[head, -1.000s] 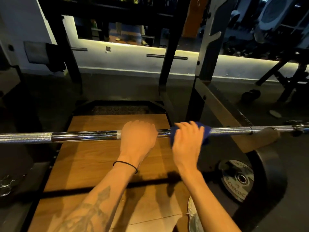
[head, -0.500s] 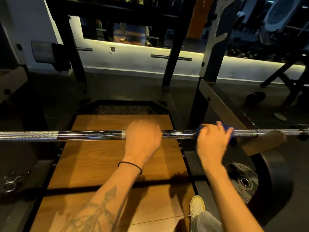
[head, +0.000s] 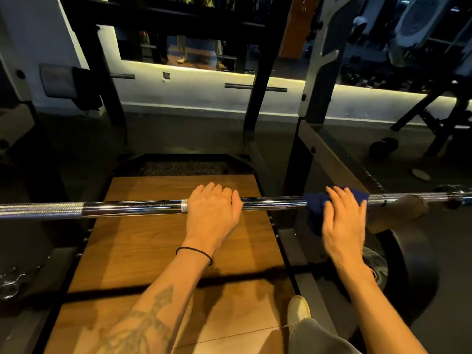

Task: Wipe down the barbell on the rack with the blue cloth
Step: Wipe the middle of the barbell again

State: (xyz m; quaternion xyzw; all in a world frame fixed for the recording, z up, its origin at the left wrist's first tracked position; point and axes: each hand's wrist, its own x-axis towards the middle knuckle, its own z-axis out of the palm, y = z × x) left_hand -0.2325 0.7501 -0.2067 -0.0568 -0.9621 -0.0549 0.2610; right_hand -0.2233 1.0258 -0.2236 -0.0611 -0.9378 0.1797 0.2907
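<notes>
Across the wooden platform [head: 153, 241] ran the barbell [head: 132, 209], level and resting on the rack [head: 314, 72]; all positions below are given relative to that bar. Beneath its right end stood a black weight plate [head: 408, 264], and a tan support arm [head: 398, 213] met the bar just beyond the cloth.

The left hand [head: 212, 213] lay over the bar near its middle, knuckles up and fingers curled round the far side, clenched on the smooth steel just right of a knurled ring. Judged from this pose, its job was to steady the bar against rolling.

The right hand [head: 342, 221] lay further right along the bar, fingers wrapped over the blue cloth [head: 315, 208]. The cloth was draped over the bar and bunched, with a tail hanging below on the near side. The hand grasped cloth and bar together; how tightly could not be told.

For a sound wipe, the recommended practice would be:
1. Keep the cloth folded fully round the bar so the underside is also cleaned.
2. Hold firm, even pressure and slide along the bar's length.
3. Stop short of the support arm to avoid pinching fingers.
4. Work the knurled sections with a slight twist, since the grooves likely trap grime.

The left section of the bar appeared still to need attention.
</notes>
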